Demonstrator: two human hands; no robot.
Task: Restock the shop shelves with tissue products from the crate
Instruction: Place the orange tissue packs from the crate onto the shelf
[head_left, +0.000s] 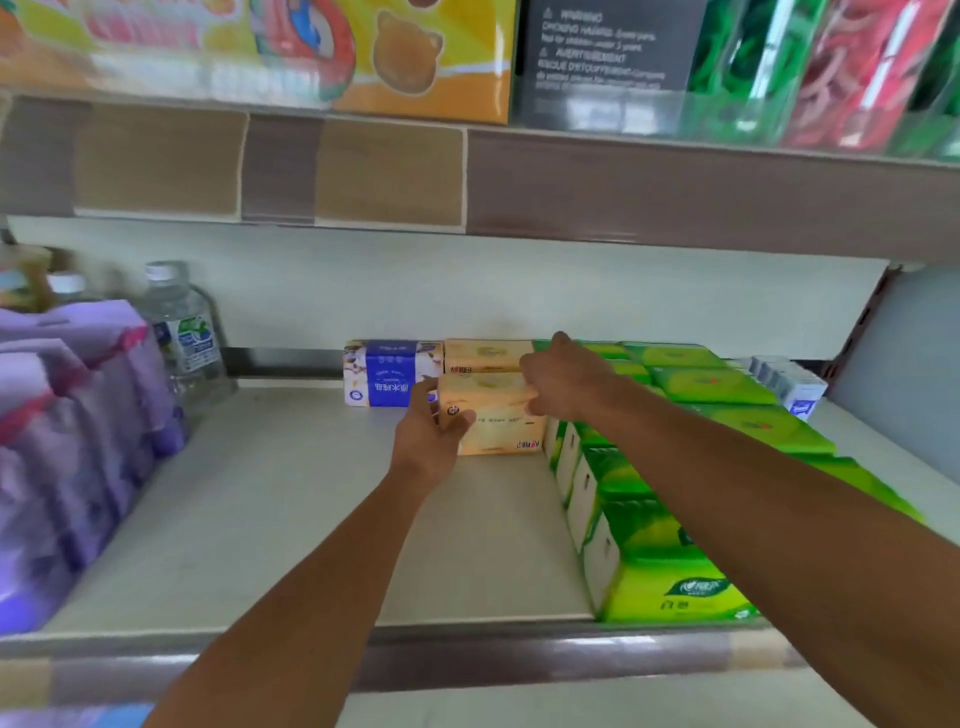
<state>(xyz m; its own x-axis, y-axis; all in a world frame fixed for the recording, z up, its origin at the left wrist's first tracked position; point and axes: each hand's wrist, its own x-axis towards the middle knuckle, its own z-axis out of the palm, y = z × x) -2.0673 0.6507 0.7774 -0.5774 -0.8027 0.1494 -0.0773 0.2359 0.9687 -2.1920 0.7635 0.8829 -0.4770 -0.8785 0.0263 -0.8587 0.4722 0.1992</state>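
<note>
Both hands, left hand (427, 441) and right hand (563, 382), grip an orange tissue pack (493, 415) on the shelf (291, 499) beside green packs (649, 519)

Both hands (431, 436) (563, 382) grip an orange tissue pack (493, 415) on the shelf (291, 499).

Soft, even daylight fills the scene, with only faint shadow under the upper shelf (623, 197). Wide-angle distortion bows the shelf edges, and blur smears the near-left purple packs (67, 441) and the far top-row goods; a pale sheen lies along the near shelf lip (519, 660).
</note>
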